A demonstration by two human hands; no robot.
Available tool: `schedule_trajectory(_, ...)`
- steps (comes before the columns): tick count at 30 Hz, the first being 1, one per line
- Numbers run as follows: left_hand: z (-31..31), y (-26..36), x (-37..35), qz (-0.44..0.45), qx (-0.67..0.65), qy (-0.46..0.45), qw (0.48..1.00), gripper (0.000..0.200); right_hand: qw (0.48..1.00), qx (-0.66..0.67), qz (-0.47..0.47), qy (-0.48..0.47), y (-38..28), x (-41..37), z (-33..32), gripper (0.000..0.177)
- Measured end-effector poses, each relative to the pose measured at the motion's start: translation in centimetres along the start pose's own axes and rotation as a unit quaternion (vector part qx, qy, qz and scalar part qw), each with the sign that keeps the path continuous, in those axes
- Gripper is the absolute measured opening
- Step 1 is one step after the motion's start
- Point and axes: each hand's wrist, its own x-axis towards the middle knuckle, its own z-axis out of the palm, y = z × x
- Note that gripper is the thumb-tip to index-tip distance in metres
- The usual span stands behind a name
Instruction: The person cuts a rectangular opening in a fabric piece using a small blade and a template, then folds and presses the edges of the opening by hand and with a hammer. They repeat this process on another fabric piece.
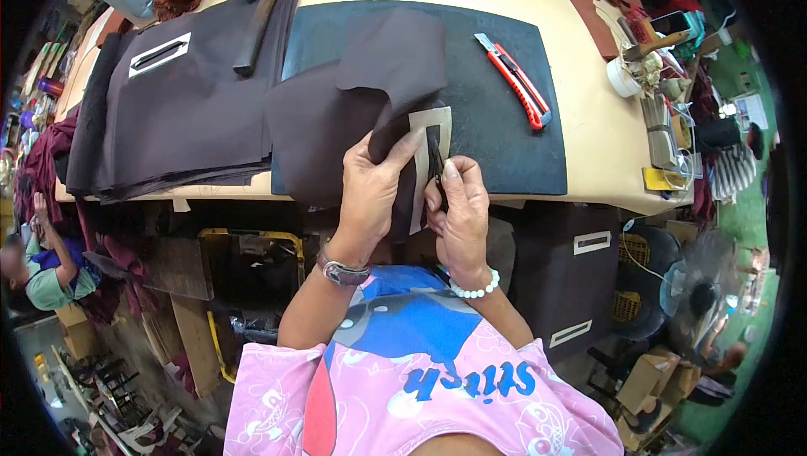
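Note:
My left hand (370, 191) is closed on a piece of dark brown fabric (328, 111), its thumb pressed on a beige rectangular frame (444, 120) attached to the cloth. The frame surrounds a narrow slot. At that slot, my right hand (461, 204) pinches a slim black piece (435, 158) between thumb and fingers; I cannot tell what kind of thing it is. The far part of the fabric lies folded over a dark cutting mat (513, 166). Right of it on the mat rests a red utility knife (517, 86), blade end pointing away from me.
Left of the mat lies a stack of dark fabric (193, 132) with a hammer (256, 31) on top. A white tub (624, 78) with tools stands at the table's right. Below the edge hangs dark cloth with beige frames (555, 271). Another person (59, 263) is at far left.

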Motion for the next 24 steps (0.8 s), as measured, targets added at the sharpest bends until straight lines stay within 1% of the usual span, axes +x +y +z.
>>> schedule_trajectory(4, -0.3, -0.1, 0.2, -0.019, -0.009, -0.011, 1.0, 0.014, 1.0, 0.013, 0.028, 0.001, -0.5, -0.2, -0.2, 0.019)
schedule_trajectory(7, -0.3, 0.3, 0.0, -0.006, 0.015, -0.026, 1.0, 0.015, 0.999, -0.004, 0.03, -0.01, -1.2, -0.1, -0.4, 0.02)
schedule_trajectory(10, -0.3, 0.6, -0.3, -0.025, 0.023, -0.017, 0.999, 0.014, 0.999, -0.032, 0.028, -0.017, -1.8, -0.1, -0.4, 0.02)
schedule_trajectory(16, -0.5, 0.8, -0.3, 0.011, 0.084, -0.02, 0.996, 0.012, 0.999, -0.025, 0.031, -0.029, -2.2, -0.3, -0.5, 0.019)
schedule_trajectory(24, -0.7, 0.5, -0.4, 0.003, 0.089, -0.025, 0.996, 0.011, 0.998, -0.047, 0.023, -0.035, -1.6, 0.0, -1.2, 0.016)
